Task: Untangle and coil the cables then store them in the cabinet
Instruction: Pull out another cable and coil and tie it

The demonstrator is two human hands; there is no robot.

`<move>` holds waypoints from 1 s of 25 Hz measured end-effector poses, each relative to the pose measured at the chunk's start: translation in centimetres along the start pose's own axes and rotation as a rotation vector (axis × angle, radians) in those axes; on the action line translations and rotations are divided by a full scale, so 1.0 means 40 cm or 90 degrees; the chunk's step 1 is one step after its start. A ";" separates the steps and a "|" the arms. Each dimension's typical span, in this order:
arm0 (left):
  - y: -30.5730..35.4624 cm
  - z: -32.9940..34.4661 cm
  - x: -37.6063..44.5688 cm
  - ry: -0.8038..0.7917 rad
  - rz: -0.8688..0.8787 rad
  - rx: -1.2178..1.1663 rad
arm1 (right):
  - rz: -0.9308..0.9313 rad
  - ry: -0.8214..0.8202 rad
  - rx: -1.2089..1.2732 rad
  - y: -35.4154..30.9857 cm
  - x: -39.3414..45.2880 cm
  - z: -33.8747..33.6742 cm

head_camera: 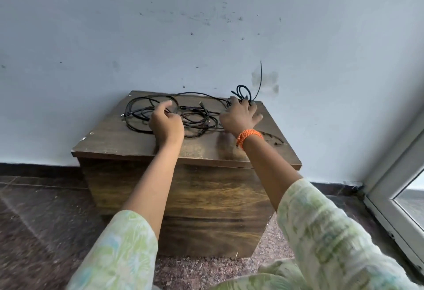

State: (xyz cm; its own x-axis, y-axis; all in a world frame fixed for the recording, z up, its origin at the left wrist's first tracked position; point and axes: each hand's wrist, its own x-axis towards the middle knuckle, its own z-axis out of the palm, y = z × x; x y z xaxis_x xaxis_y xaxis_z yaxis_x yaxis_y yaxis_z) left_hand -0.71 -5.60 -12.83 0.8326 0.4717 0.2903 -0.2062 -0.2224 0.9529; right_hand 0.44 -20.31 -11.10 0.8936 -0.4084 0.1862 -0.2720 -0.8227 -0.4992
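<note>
A tangle of black cables (197, 120) lies spread over the top of a dark wooden cabinet (188, 200) against the wall. My left hand (166, 124) rests on the left part of the tangle, fingers curled, forefinger stretched toward a loop; whether it pinches a strand is unclear. My right hand (239, 116), with an orange thread band on the wrist, reaches to the back right corner and grips a small bunch of cable loops (243, 93). One loose cable end (260, 78) sticks up along the wall.
The cabinet stands on a speckled stone floor (46, 221) with a black skirting strip along a pale blue wall. A white-framed glass door (401, 188) stands at the right. The cabinet front is closed.
</note>
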 end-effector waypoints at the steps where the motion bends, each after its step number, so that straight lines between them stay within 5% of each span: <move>1: 0.001 -0.018 -0.003 0.011 -0.013 -0.025 | -0.043 -0.049 -0.035 -0.013 -0.017 0.025; 4: -0.007 -0.056 -0.009 -0.048 0.063 0.050 | -0.080 -0.078 -0.095 -0.018 -0.031 0.065; 8: -0.049 -0.056 -0.009 -0.279 0.266 0.386 | -0.111 -0.015 -0.099 -0.012 -0.037 0.074; 10: -0.052 -0.047 -0.007 -0.302 0.294 0.438 | -0.124 -0.006 -0.075 -0.012 -0.042 0.070; 20: -0.026 -0.064 -0.008 -0.140 0.215 0.218 | -0.146 -0.046 -0.050 0.040 -0.040 0.051; 25: 0.004 -0.067 -0.004 -0.063 0.179 0.066 | -0.260 0.248 -0.025 -0.010 -0.086 -0.012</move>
State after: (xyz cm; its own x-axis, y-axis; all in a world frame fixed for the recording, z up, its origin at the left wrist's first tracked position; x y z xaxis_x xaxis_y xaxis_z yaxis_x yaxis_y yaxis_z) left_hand -2.25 -3.43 -12.50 0.7978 0.2950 0.5258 -0.3857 -0.4205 0.8212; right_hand -2.71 -18.76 -11.12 0.7336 -0.1637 0.6595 0.0480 -0.9556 -0.2906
